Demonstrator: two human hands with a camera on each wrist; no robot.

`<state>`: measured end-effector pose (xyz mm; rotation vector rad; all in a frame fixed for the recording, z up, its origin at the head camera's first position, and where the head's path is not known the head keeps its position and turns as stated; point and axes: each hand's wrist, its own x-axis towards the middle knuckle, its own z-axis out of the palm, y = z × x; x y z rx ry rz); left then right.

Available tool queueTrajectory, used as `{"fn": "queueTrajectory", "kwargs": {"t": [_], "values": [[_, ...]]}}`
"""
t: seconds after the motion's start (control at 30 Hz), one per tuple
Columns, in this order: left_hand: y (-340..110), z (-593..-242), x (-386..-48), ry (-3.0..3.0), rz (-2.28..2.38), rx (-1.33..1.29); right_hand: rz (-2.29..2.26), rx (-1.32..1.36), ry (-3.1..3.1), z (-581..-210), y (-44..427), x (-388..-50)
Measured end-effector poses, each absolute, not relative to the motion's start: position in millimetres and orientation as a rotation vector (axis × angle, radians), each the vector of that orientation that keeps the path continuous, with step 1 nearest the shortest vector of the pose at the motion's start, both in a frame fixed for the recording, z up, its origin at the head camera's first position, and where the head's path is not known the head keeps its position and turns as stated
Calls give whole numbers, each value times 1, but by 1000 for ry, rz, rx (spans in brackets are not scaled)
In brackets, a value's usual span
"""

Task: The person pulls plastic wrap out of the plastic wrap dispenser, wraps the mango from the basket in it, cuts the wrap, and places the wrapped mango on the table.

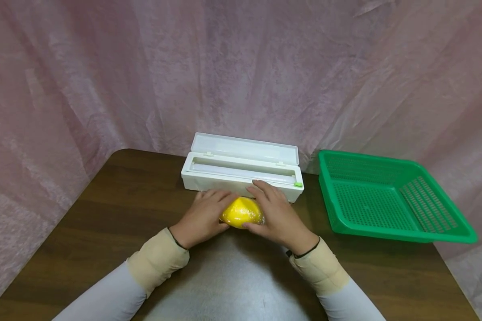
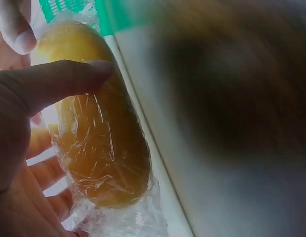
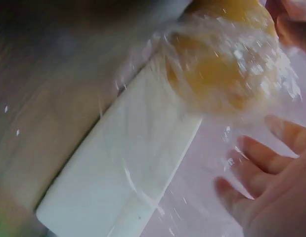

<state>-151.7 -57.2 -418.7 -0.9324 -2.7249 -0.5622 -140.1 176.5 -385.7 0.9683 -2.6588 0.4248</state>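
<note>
A yellow fruit [image 1: 241,213] wrapped in clear cling film [image 2: 138,217] is between the two hands in the head view; its exact kind is hard to tell. The left hand [image 1: 206,216] holds it, thumb across the front and fingers behind, as the left wrist view shows. On the fruit's right side is the right hand [image 1: 279,218], its thumb close to the fruit's near side. In the right wrist view that hand's fingers [image 3: 256,163] are spread and apart from the fruit, near loose crinkled film.
Just behind the hands stands a white cling film dispenser [image 1: 241,185], its lid [image 1: 245,149] raised, a roll inside and a green slider [image 1: 298,184] at its right end. A green plastic basket [image 1: 333,205] sits to the right on the brown wooden table [image 1: 116,200]. Pink curtains hang behind.
</note>
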Motion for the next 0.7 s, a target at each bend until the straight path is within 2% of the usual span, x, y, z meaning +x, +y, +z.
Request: {"fn": "queueTrajectory", "kwargs": {"t": [0.37, 0.7], "values": [[-51, -410, -146, -2718, -600, -817, 408, 869, -2763, -385, 171, -135], [-62, -401, -142, -2854, -561, -606, 407, 869, -2759, -385, 173, -134]]}}
